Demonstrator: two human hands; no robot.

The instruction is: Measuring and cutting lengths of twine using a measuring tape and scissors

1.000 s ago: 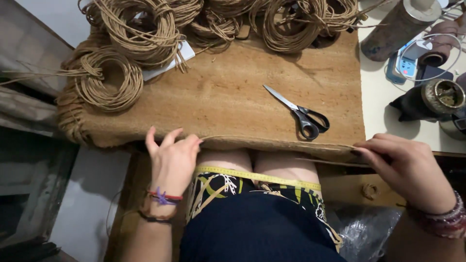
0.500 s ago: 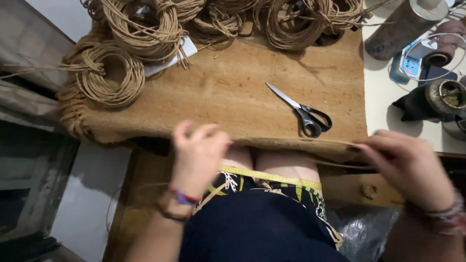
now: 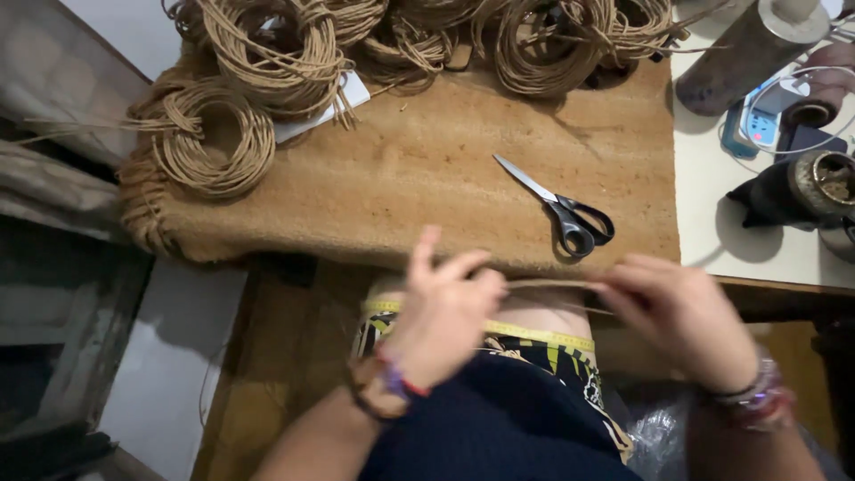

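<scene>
Where the brown fibre mat [image 3: 419, 178] overhangs the table toward the lap, the left hand [image 3: 441, 316] and right hand [image 3: 681, 321] pinch a thin cord [image 3: 548, 285] stretched taut between them along that near edge, hands apart. Scissors [image 3: 561, 209] lie within reach; rope coils [image 3: 267, 53] sit at the far side.

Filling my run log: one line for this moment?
left hand: pinching mat edge | right hand: pinching mat edge | scissors: on mat
</scene>
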